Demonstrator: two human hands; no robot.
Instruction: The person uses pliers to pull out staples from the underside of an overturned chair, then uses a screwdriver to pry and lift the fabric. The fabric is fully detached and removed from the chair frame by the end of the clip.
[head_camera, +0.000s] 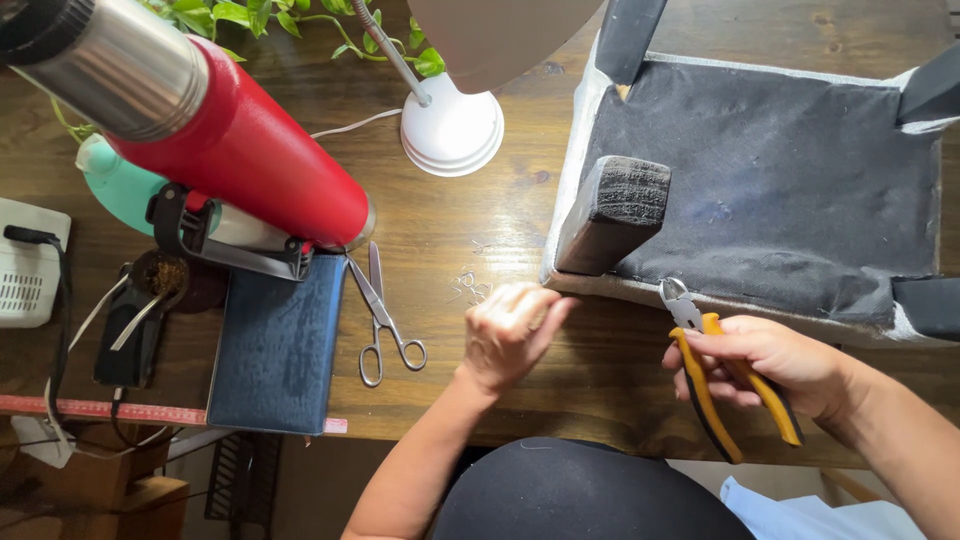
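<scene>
An upturned footstool (760, 190) with dark fabric underside and dark wooden legs lies on the wooden table (480, 220). My right hand (780, 365) grips yellow-handled pliers (715, 375), whose metal jaws touch the stool's near fabric edge. My left hand (510, 335) rests on the table by the stool's near left corner, fingers curled with fingertips pinched together; whether it holds something tiny is unclear. Several small pulled staples (470, 285) lie scattered just beyond it.
Steel scissors (383, 320) lie left of my left hand. A dark blue book (275, 345), a red and steel flask (200, 120), a white lamp base (452, 130), a plant, and cables fill the table's left side.
</scene>
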